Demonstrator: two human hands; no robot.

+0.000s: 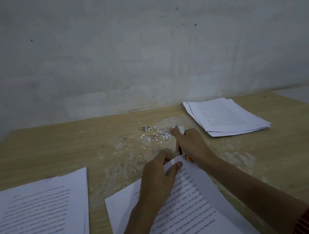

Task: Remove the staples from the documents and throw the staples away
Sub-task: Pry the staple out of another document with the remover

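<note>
A printed document (188, 212) lies in front of me on the wooden table (54, 148). My left hand (158, 178) pinches its far top corner, which is lifted. My right hand (190, 143) reaches past that corner to a small heap of pulled staples and paper scraps (155, 133). It grips a dark tool with an orange part (189, 158), mostly hidden under the hand. A small white scrap (181, 128) sits at its fingertips; I cannot tell if a staple is with it.
A thick stack of printed sheets (35, 224) lies at the near left. Another stack of papers (227, 116) rests at the far right by the grey wall (139, 49). The table's right edge runs diagonally at the right.
</note>
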